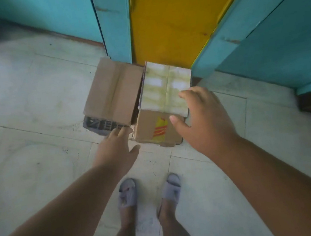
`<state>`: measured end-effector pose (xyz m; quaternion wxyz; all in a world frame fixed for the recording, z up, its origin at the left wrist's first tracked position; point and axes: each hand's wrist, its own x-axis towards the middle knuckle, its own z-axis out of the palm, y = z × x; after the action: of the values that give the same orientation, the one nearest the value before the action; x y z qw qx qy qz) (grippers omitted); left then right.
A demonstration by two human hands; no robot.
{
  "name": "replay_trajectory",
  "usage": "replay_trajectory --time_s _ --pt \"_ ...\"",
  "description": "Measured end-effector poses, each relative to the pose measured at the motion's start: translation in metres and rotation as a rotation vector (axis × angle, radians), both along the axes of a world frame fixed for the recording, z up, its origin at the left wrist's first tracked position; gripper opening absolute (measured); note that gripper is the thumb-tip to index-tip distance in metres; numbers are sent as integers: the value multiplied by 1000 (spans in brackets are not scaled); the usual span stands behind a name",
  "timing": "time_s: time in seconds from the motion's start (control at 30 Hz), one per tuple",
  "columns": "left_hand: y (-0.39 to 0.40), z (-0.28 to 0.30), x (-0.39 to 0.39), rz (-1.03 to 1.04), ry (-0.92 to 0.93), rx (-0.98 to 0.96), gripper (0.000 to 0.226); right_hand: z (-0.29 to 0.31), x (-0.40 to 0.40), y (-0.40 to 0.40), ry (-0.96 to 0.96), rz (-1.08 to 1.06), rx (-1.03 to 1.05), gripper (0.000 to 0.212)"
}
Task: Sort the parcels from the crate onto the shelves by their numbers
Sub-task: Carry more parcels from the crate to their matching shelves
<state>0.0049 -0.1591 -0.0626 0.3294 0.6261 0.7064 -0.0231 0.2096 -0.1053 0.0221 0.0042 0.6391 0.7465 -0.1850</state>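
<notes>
On the pale tiled floor [29, 95], against a teal and yellow cabinet [167, 17], a dark crate [100, 125] holds cardboard parcels [111, 92]. Both hands, left [115, 152] and right [204, 119], reach over them with fingers spread, holding nothing.

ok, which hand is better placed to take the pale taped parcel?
Right. The right hand is already over the taped parcel's near corner, fingers spread. The left hand hangs lower, by the brown box and dark crate edge.
</notes>
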Motion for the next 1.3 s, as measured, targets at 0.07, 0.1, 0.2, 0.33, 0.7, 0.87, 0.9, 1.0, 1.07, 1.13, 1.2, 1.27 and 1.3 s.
replay_trajectory --time_s 0.07,0.1,0.2,0.33,0.7,0.87,0.9,1.0,1.07,1.13,1.2,1.27,1.3 --pt "4 -38 1 43 -21 -47 58 -44 2 4 -5 -5 -34 56" --pt "8 -56 2 71 -36 -65 62 -64 4 7 -10 -13 -50 55" --pt "19 -103 9 159 -114 -112 66 -123 14 14 -63 -54 -145 54" --pt "27 -142 21 218 -203 -157 54 -182 23 22 -113 -111 -352 60" --pt "7 -44 13 722 -441 -103 27 -84 30 5 425 -225 -221 31" --pt "-3 71 17 1045 -551 -130 36 37 32 -4 546 -72 -189 43" --pt "-8 94 18 1059 -594 -127 33 60 33 -7 547 -79 -161 42" --pt "-31 161 15 955 -866 -111 13 125 34 -13 547 -199 -122 34" --pt "-47 200 5 780 -1059 -105 26 159 35 -16 549 -283 -152 32" --pt "-57 230 -12 645 -1213 -97 41 188 34 -22 665 -305 -215 41" --pt "-61 256 -27 578 -1251 -81 42 215 28 -33 756 -260 -272 64" --pt "-60 276 -35 568 -1161 -29 30 236 20 -43 724 -205 -249 78" --pt "-59 285 -38 585 -1100 8 24 244 15 -47 695 -192 -211 74"
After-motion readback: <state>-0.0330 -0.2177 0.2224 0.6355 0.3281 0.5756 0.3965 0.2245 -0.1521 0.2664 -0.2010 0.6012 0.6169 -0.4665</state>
